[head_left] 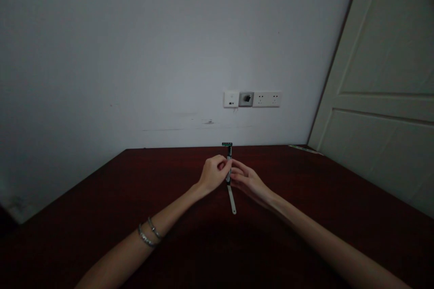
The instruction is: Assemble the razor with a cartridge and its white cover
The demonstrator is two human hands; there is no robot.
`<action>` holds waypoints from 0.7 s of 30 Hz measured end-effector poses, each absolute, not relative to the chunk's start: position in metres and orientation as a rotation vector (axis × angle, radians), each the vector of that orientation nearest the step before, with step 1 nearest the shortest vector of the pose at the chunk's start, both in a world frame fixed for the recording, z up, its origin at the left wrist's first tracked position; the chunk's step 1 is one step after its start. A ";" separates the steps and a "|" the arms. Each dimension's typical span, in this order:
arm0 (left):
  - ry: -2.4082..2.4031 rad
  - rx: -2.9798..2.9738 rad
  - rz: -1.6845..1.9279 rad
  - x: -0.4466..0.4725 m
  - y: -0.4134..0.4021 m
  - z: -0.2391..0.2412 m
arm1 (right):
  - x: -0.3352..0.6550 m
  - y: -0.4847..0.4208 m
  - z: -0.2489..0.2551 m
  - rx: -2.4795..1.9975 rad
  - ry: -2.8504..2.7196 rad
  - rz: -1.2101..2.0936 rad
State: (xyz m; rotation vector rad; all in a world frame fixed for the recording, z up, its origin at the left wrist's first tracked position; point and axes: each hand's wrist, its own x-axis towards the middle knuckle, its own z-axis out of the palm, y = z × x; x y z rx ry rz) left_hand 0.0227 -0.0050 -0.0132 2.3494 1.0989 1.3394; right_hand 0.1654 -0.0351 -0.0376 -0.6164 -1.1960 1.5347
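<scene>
The hands hide the middle of the razor [229, 151] handle; its head shows above them. The left hand [213, 174] is closed on the handle, thumb over curled fingers that are partly out of sight. The right hand [250, 183] puts bent fingertips to the other side; whether they grip cannot be told. A pale strip [232, 201] with a holed end extends below, its upper end obscured. The forearms, the left wearing bracelets [145, 238], are cut off below. The dark red tabletop [152, 176] meets a scuffed white wall [169, 54] with sockets [266, 99], beside a panelled door [383, 72].
</scene>
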 end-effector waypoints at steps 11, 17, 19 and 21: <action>1.026 2.356 1.333 0.019 -0.004 -0.012 | 0.166 -0.035 -0.037 -0.635 -1.279 1.427; 0.951 2.264 1.343 0.012 -0.003 -0.013 | 0.169 -0.033 -0.031 -0.650 -1.361 1.358; 0.965 2.156 1.442 0.008 0.001 -0.015 | 0.171 -0.033 -0.030 -0.662 -1.394 1.375; 0.998 1.988 1.564 0.004 0.007 -0.018 | 0.172 -0.033 -0.030 -0.683 -1.430 1.406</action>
